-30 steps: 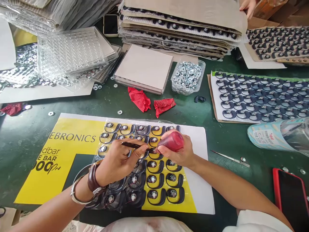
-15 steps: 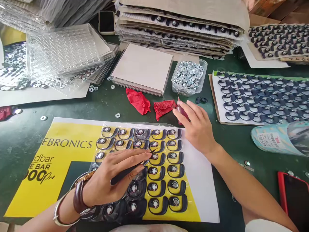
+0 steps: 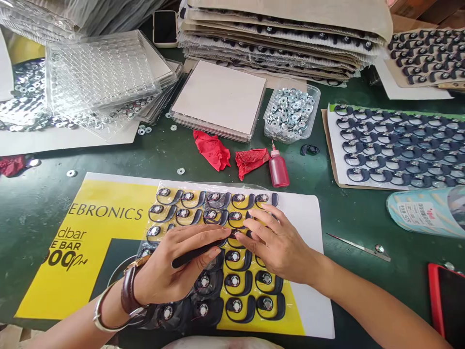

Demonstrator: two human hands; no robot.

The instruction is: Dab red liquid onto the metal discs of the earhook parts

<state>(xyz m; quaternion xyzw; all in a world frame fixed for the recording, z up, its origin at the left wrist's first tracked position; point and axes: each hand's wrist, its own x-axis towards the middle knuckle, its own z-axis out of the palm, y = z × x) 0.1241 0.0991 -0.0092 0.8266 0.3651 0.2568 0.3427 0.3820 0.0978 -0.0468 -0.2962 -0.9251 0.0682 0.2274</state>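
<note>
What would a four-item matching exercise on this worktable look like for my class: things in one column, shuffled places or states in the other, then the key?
Things
1. Squeeze bottle
2. Left hand
3. Clear tub
4. Silver tweezers

Places or states
A. Holding a dark slim tool
B. Lying right of the printed sheet
C. Standing beside a red cloth
D. Filled with ring-shaped metal pieces

Right pairs: 1-C, 2-A, 3-D, 4-B
</note>
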